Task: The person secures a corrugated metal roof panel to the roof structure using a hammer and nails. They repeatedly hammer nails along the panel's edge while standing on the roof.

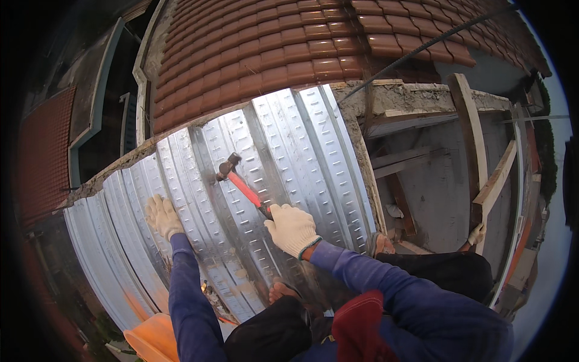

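My right hand (293, 230), in a cream knit glove, is closed round the dark grip of a hammer (243, 188). The hammer has a red handle and a dark, rusty head, which points up and to the left over the ribbed metal decking (283, 145). To the left, my gloved left hand (163, 216) lies flat on the decking with its fingers stretched out. Shiny silver sheets with raised ribs and small embossed marks make up the decking. My feet, in sandals, rest on its near part.
Brown roof tiles (253, 54) slope beyond the decking's far edge. At the right is an open drop with wooden beams (470, 127) and a rough concrete ledge (410, 99). A steel rod (434, 42) slants across the upper right. An orange container (154, 338) stands at the lower left.
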Demonstrator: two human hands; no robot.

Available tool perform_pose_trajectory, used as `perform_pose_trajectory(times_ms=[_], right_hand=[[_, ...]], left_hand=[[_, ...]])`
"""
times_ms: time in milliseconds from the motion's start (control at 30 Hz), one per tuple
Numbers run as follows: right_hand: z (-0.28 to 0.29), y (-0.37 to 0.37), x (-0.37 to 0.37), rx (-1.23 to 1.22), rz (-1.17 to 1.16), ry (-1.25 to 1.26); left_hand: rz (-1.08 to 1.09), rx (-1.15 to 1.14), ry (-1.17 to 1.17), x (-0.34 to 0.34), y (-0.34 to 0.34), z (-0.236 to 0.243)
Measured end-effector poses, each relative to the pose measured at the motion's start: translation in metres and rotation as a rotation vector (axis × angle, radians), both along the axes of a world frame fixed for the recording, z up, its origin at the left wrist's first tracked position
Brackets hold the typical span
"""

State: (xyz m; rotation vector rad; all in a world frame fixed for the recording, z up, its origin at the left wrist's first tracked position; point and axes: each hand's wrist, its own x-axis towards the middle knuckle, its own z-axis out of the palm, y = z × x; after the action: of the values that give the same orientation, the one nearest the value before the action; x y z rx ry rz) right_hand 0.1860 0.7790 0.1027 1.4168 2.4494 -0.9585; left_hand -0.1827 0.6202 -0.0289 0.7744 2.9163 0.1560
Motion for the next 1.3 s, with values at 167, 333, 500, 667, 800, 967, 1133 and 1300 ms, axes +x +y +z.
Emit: perform_pose_trajectory(times_ms=[167, 333, 500, 667, 800, 967, 1133, 1300], right_hand=[[0.006, 0.105, -0.018, 0.07, -0.073, 0.137], [-0.019, 0.236, -0.019, 0.161, -0.31, 0.101], [-0.04, 0.271, -0.026, 0.059, -0.222, 0.084], [-0.03, 0.252, -0.043, 0.112, -0.247, 0.101], [-0.026, 0.235, -0.054, 0.149, -0.206, 0.038], [-0.038, 0.219, -0.056, 0.14, -0.305, 0.199], [-0.063, 0.218, -0.076, 0.107, -0.324, 0.096], [-0.096, 0.238, -0.067, 0.237, -0.352, 0.064]], left_hand=[[0.028, -0.091, -0.029, -0.011, -0.006, 0.009], [-0.045, -0.222, -0.249, -0.014, 0.037, 0.031], [0.284, 0.12, -0.036, 0.094, 0.089, 0.069], [0.281, 0.109, 0.018, 0.102, 0.093, 0.07], [0.312, 0.074, -0.029, 0.105, 0.1, 0.072], [0.258, 0.046, -0.026, 0.114, 0.103, 0.074], [0.326, -0.014, -0.047, 0.108, 0.096, 0.068], [0.301, -0.029, -0.064, 0.152, 0.113, 0.08]])
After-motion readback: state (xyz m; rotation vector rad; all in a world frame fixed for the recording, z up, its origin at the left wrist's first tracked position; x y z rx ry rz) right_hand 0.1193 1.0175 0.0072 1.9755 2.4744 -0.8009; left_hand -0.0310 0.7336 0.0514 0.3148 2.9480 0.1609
